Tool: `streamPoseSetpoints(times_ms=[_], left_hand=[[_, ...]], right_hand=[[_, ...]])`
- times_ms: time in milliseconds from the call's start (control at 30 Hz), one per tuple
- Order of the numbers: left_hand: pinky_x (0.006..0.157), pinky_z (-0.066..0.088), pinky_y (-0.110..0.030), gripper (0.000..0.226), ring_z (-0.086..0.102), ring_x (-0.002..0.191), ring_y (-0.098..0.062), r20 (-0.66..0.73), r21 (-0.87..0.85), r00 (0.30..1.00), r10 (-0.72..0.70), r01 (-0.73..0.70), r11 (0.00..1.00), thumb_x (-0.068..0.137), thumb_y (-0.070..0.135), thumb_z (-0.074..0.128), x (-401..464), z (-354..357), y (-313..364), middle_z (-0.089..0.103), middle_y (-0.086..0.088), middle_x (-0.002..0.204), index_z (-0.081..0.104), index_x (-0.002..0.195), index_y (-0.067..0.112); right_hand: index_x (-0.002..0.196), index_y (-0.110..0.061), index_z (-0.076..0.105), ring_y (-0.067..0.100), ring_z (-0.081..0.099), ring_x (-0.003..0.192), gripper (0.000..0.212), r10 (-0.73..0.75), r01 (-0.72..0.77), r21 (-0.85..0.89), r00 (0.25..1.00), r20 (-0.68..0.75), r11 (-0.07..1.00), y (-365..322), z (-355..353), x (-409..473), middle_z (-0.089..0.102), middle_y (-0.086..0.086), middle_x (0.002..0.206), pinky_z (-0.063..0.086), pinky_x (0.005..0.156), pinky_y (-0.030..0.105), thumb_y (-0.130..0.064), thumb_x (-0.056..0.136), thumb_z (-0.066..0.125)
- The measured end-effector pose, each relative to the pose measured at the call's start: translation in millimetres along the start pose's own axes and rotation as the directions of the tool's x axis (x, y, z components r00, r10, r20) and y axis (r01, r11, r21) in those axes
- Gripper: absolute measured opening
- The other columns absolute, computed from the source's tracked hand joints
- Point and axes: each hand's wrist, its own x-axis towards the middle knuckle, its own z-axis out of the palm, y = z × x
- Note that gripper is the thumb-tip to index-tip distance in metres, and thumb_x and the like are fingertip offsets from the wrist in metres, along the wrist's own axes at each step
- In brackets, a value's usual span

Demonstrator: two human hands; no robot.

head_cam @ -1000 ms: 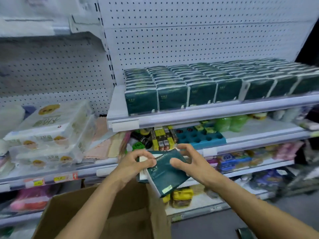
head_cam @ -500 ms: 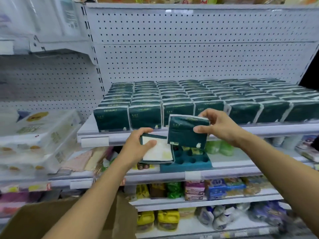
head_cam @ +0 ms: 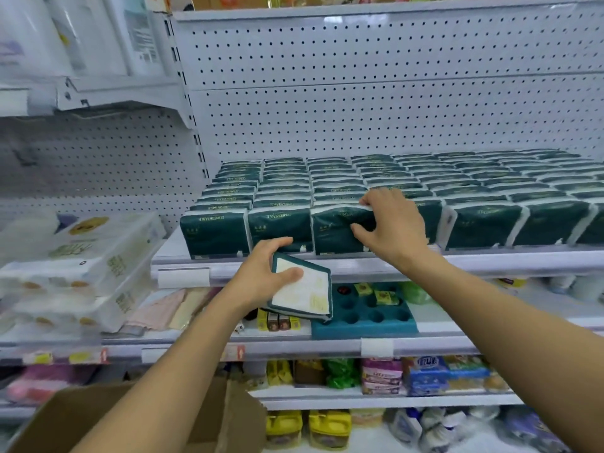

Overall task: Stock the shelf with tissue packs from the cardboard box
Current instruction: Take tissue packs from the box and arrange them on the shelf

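The right hand (head_cam: 390,223) grips a dark green tissue pack (head_cam: 336,230) at the front edge of the shelf (head_cam: 490,261), with the fingers curled over its top and the thumb on its front face. This pack stands upright in the front row, touching the packs on both sides, so no free room shows there. Behind it, rows of the same packs (head_cam: 457,178) fill the shelf up to the white pegboard (head_cam: 359,103), and much open space stays above them. The left hand (head_cam: 264,273) holds a second pack (head_cam: 302,294) below the shelf edge, tilted, with its pale label side up and the thumb pressed on this side. This pack hangs in front of the lower shelf, just above a blue tray with round holes (head_cam: 366,318). The cardboard box (head_cam: 202,420) stands open at the bottom left, under the left forearm.
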Motion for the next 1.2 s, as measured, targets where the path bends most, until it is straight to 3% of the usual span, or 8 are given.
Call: streamPoseSetpoints(times_ms=[167, 300, 600, 800, 867, 967, 1067, 1200], left_hand=[[0.098, 0.029, -0.021, 0.06, 0.035, 0.122, -0.002, 0.016, -0.011, 1.0, 0.013, -0.013, 1.0, 0.092, 0.03, 0.068, -1, -4, 2, 0.035, 0.01, 0.15, 0.041, 0.145, 0.033], [0.063, 0.041, 0.001, 0.058, 0.047, 0.092, 0.008, 0.017, -0.054, 1.0, 0.002, -0.001, 0.999, 0.093, 0.024, 0.067, 2, -5, 0, 0.038, 0.014, 0.138, 0.043, 0.144, 0.032], [0.106, 0.042, -0.037, 0.055, 0.044, 0.13, -0.013, 0.015, -0.194, 1.0, -0.026, 0.029, 0.981, 0.088, 0.031, 0.073, 1, -7, -10, 0.045, 0.014, 0.141, 0.049, 0.137, 0.04], [0.079, 0.059, -0.03, 0.039, 0.063, 0.108, -0.017, 0.002, -0.411, 0.995, -0.103, 0.095, 0.907, 0.087, 0.031, 0.072, -12, -4, -5, 0.056, 0.004, 0.13, 0.059, 0.124, 0.038], [0.081, 0.06, -0.04, 0.038, 0.068, 0.102, -0.021, 0.015, -0.48, 0.995, -0.101, 0.096, 0.872, 0.087, 0.028, 0.072, -16, -1, -4, 0.062, -0.002, 0.124, 0.06, 0.122, 0.038], [0.084, 0.059, -0.039, 0.043, 0.069, 0.101, -0.018, 0.028, -0.526, 1.0, -0.013, 0.026, 0.85, 0.085, 0.025, 0.074, -24, 6, 4, 0.068, -0.001, 0.118, 0.06, 0.124, 0.036], [0.089, 0.057, -0.039, 0.049, 0.068, 0.106, -0.018, 0.018, -0.58, 1.0, 0.0, 0.01, 0.814, 0.079, 0.03, 0.076, -24, 18, 14, 0.067, -0.002, 0.122, 0.059, 0.125, 0.035], [0.104, 0.047, -0.045, 0.054, 0.051, 0.128, -0.016, -0.041, -0.542, 0.999, 0.003, -0.025, 0.84, 0.08, 0.046, 0.076, -19, 41, 37, 0.055, 0.005, 0.137, 0.053, 0.128, 0.042]], right_hand=[[0.14, -0.023, 0.047, 0.033, 0.041, 0.13, 0.063, -0.352, 0.342, -0.209, 0.936, -0.011, 0.916, 0, 17, -8, 0.045, 0.012, 0.144, 0.038, 0.099, 0.049, -0.033, 0.081, 0.069], [0.147, -0.023, 0.039, 0.03, 0.043, 0.133, 0.081, -0.302, 0.307, -0.226, 0.952, 0.056, 0.924, -1, 26, -4, 0.045, 0.01, 0.147, 0.037, 0.105, 0.049, -0.046, 0.078, 0.076], [0.148, -0.017, 0.037, 0.029, 0.038, 0.139, 0.077, -0.296, 0.31, -0.223, 0.95, 0.097, 0.924, -2, 44, -7, 0.042, 0.009, 0.15, 0.029, 0.113, 0.051, -0.045, 0.084, 0.068], [0.152, -0.016, 0.032, 0.024, 0.029, 0.145, 0.064, -0.36, 0.362, -0.13, 0.932, 0.038, 0.923, -1, 29, -11, 0.035, 0.006, 0.156, 0.017, 0.119, 0.05, -0.036, 0.093, 0.051], [0.141, -0.014, 0.048, 0.024, 0.045, 0.132, 0.049, -0.399, 0.4, -0.003, 0.916, -0.046, 0.917, -4, 15, -20, 0.051, 0.004, 0.142, 0.031, 0.11, 0.043, -0.028, 0.094, 0.044], [0.104, -0.024, 0.066, 0.013, 0.057, 0.092, 0.027, -0.214, 0.211, 0.32, 0.976, -0.026, 0.923, -14, -14, -44, 0.064, -0.008, 0.1, 0.046, 0.078, 0.035, -0.032, 0.101, 0.041], [0.101, -0.028, 0.064, 0.002, 0.057, 0.078, 0.031, 0.02, -0.258, 0.606, 0.928, 0.371, 0.752, -23, -40, -60, 0.063, -0.017, 0.09, 0.045, 0.067, 0.025, -0.052, 0.098, 0.044], [0.096, -0.007, 0.066, 0.026, 0.065, 0.076, 0.028, 0.05, -0.472, 0.708, 0.848, 0.528, 0.526, -7, -51, -70, 0.072, 0.006, 0.088, 0.051, 0.057, 0.034, -0.033, 0.087, 0.071]])
